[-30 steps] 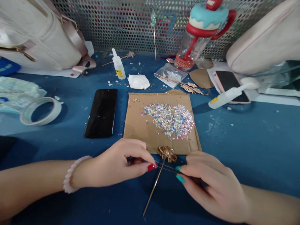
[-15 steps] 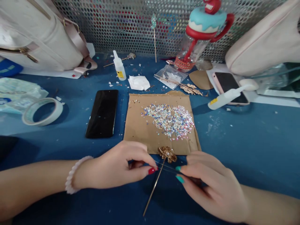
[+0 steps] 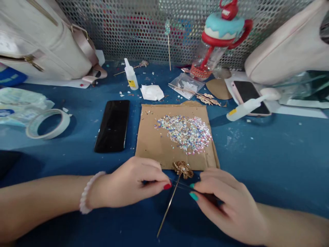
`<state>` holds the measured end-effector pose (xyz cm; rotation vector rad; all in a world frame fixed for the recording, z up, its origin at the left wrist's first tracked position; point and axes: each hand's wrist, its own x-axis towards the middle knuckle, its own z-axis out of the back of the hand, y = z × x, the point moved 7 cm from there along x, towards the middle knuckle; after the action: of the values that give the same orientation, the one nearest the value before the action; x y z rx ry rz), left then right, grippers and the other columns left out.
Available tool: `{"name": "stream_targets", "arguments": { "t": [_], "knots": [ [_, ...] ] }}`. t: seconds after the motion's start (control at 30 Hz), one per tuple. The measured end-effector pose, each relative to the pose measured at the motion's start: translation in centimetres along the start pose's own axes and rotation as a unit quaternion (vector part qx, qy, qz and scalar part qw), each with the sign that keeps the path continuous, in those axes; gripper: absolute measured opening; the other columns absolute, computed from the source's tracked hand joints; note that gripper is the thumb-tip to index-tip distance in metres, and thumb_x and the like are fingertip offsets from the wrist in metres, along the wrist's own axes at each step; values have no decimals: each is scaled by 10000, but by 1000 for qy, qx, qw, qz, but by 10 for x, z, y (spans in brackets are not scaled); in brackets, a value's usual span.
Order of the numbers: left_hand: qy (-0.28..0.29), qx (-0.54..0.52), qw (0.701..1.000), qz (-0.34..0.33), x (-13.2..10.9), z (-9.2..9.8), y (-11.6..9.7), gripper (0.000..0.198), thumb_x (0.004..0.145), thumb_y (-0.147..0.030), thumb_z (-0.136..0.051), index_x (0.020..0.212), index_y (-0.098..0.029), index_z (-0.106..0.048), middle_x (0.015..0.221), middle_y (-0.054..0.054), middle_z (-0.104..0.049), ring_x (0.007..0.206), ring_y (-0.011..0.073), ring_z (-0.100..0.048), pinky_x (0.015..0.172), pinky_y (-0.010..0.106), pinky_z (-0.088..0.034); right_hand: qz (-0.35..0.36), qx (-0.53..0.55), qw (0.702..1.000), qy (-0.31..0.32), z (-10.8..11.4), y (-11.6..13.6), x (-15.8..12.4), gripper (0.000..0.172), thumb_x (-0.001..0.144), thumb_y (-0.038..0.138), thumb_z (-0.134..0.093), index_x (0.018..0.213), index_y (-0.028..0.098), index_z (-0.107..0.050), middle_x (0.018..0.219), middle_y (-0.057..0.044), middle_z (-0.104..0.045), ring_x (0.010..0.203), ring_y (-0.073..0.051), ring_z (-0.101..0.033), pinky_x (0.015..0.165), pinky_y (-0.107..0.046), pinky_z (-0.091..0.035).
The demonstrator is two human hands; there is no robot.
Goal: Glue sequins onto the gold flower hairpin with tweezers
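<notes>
My right hand (image 3: 228,202) is closed in a pinch round dark, slim tweezers (image 3: 183,186), whose tips point left. My left hand (image 3: 138,183) has thumb and forefinger pressed together at those tips; anything tiny between them is too small to make out. Beneath the tweezers a hair stick (image 3: 167,211) lies slanted on the blue table. Its gold flower head (image 3: 183,169), with a pale bead in the centre, rests at the near edge of a cardboard sheet (image 3: 151,147). Small glittering rhinestones (image 3: 189,133) are spread over that sheet.
A black phone (image 3: 112,126) and a tape roll (image 3: 48,124) lie left. Behind the cardboard are a glue bottle (image 3: 131,75), a white paper piece (image 3: 152,92) and a small plastic bag (image 3: 187,85). Another glue bottle (image 3: 243,109) leans on a phone at right, near a red-lidded cup (image 3: 216,39).
My right hand has shifted slightly left, and my left wrist slightly right. The tweezers still reach my left fingertips, and the hair stick stays in place.
</notes>
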<state>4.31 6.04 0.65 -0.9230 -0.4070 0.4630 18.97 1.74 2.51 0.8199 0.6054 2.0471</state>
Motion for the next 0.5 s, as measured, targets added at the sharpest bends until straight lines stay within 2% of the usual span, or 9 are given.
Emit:
{"name": "stream_targets", "arguments": {
  "t": [0.27,0.5],
  "knots": [
    [-14,21,999,-38,1,-2,-1,165,915,-148,-532,878,-127,-692,647,14,-587,582,82,-548,555,156,-400,-13,0,1000,3,-3,0,-2,101,865,117,-487,787,174,-517,594,38,-491,530,-81,-447,523,-202,-347],
    [-3,25,997,-74,3,-4,-4,167,919,-179,-542,901,-109,-694,730,55,-649,646,102,-603,600,165,-447,5,5,1000,-30,-6,5,-5,107,877,132,-481,783,168,-518,610,28,-534,539,-77,-473,523,-189,-357]
  ]
}}
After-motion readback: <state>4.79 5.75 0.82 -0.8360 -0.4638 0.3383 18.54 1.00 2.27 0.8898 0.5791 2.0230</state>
